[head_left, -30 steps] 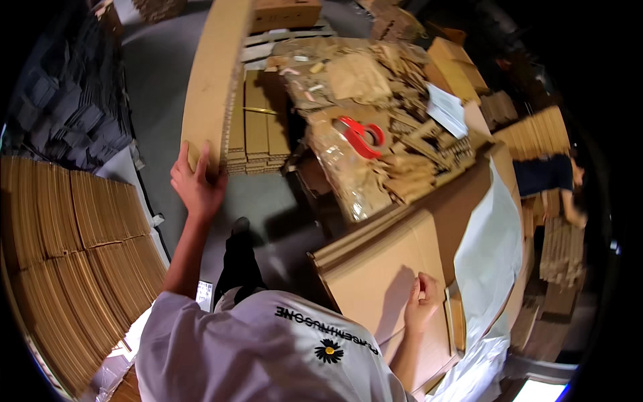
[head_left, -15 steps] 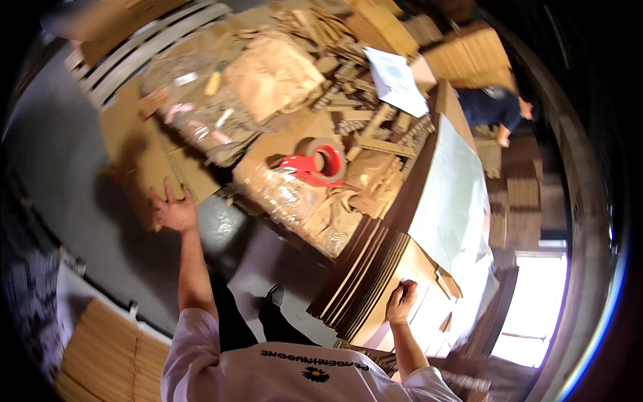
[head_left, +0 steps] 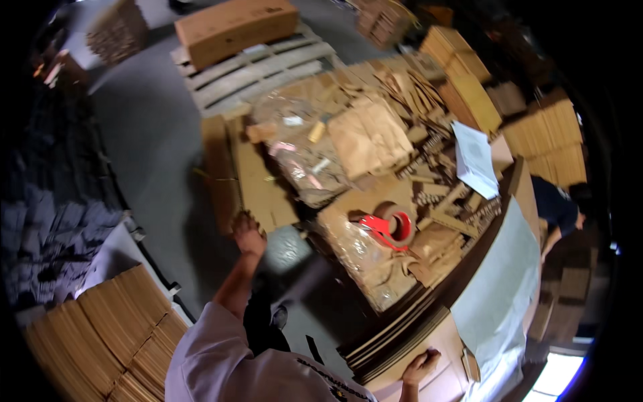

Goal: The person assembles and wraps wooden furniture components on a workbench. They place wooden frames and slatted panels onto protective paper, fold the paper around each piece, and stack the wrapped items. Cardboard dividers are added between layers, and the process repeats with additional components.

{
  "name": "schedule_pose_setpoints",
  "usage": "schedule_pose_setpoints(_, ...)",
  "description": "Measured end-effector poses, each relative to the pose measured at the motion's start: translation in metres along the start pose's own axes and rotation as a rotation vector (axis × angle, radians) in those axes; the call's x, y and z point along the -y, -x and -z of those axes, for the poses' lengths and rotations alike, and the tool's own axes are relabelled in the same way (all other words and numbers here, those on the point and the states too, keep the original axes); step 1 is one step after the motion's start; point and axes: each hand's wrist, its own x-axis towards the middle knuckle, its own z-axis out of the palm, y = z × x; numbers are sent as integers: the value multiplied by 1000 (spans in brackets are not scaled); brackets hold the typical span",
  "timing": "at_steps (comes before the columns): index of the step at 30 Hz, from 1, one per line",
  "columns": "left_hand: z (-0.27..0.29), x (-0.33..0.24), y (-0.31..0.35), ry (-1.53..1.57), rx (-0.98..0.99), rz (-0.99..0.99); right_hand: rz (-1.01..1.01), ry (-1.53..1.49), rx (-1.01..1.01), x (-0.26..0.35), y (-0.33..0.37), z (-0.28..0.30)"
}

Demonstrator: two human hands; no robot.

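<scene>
My left hand [head_left: 248,236] is at the near edge of a brown cardboard carton [head_left: 264,191], its fingers bent over the edge and drawn together. The carton leans beside a pile of packing scraps, with thin yellow strap ends at its side. Over a stack of flat cardboard sheets [head_left: 402,342] is my right hand [head_left: 420,367], fingers curled. Something small and dark shows at its fingertips, too blurred to name. A red tape dispenser [head_left: 382,231] with a roll of brown tape [head_left: 396,224] lies on the pile between my hands.
Crumpled brown paper [head_left: 372,137], clear plastic wrap [head_left: 301,154] and cardboard strips cover the pile. A white sheet [head_left: 475,157] lies to its right. Beyond stands a pallet [head_left: 258,74] with a long box [head_left: 234,30]. Bundled cardboard [head_left: 114,328] is at lower left; another person [head_left: 556,208] is at far right.
The view has swung left, so the scene sits farther right and lower. My left hand's spread fingers have closed at the carton's edge. My right hand has turned, its fist looser.
</scene>
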Motion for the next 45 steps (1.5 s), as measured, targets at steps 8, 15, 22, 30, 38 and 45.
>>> schedule_pose_setpoints(8, 123, 148, 139, 161, 689, 306, -16, 5, -240, -33, -12, -39)
schedule_pose_setpoints(15, 123, 306, 140, 217, 881, 310, 59, 94, -173, 214, -13, -202)
schedule_pose_setpoints(22, 163, 495, -68, 347, 815, 352, 51, -32, 552, 513, -16, -409)
schedule_pose_setpoints(30, 250, 677, -340, 170, 475, 456, -10, -105, 1094, 785, -80, -545)
schedule_pose_setpoints(38, 256, 797, -409, 308, 795, 811, 662, 456, 1346, 967, -185, -742)
schedule_pose_setpoints(45, 282, 854, -535, 578, 727, 1134, 364, -355, 1370, 1374, -193, -891)
